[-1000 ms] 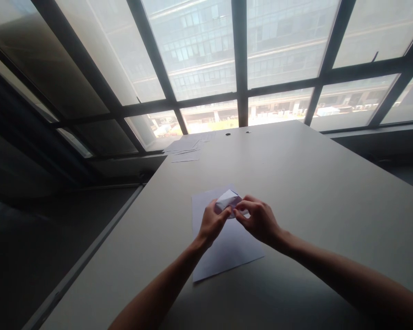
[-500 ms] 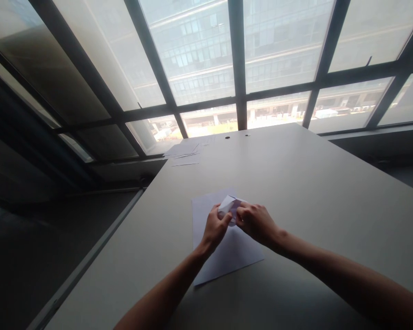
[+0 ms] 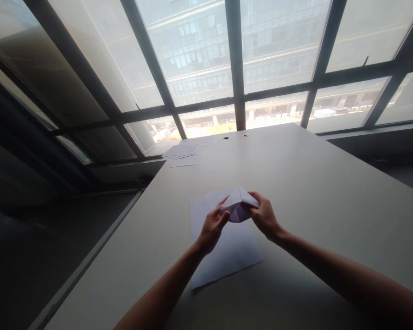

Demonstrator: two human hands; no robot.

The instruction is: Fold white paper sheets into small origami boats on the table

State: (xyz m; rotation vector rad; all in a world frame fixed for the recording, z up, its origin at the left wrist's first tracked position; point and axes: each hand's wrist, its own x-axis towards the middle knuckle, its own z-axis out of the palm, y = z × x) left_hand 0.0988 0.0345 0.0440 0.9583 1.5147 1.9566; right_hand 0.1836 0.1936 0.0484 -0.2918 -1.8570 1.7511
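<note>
While both hands [image 3: 239,222] pinch it, folded paper [image 3: 240,204] spreads.

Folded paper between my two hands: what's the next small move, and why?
Probably lower the folded paper onto the flat sheet and press its ridge flat. The left hand and right hand each hold one end, so it sits lifted above the sheet, spread into a peaked shape with a raised centre crease. The table beneath offers a firm surface.

A pale table [image 3: 313,192] bears a white sheet [image 3: 227,256] and, seemingly, loose papers [image 3: 182,153] far off.
</note>
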